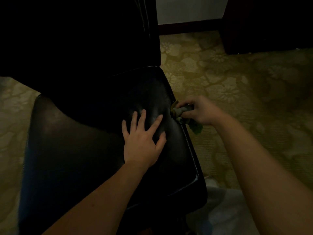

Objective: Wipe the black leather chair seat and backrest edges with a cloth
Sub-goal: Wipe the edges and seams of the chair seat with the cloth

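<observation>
We seem to be in a carpeted hotel or home room: flower-patterned carpet (pixel 237 78) spreads beyond our right hand (pixel 198 111), a white wall (pixel 189 9) with dark skirting (pixel 188 28) stands farther off, and a black leather chair (pixel 76 158) sits under our left hand (pixel 142 141).

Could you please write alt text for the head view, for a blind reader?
A right hand presses a green cloth against the right edge of a black seat; the left hand rests flat on it, over floral carpet.

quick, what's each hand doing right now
Left hand: open, fingers spread, pressing flat on the chair seat.
Right hand: grips the cloth at the seat's right edge.
</observation>
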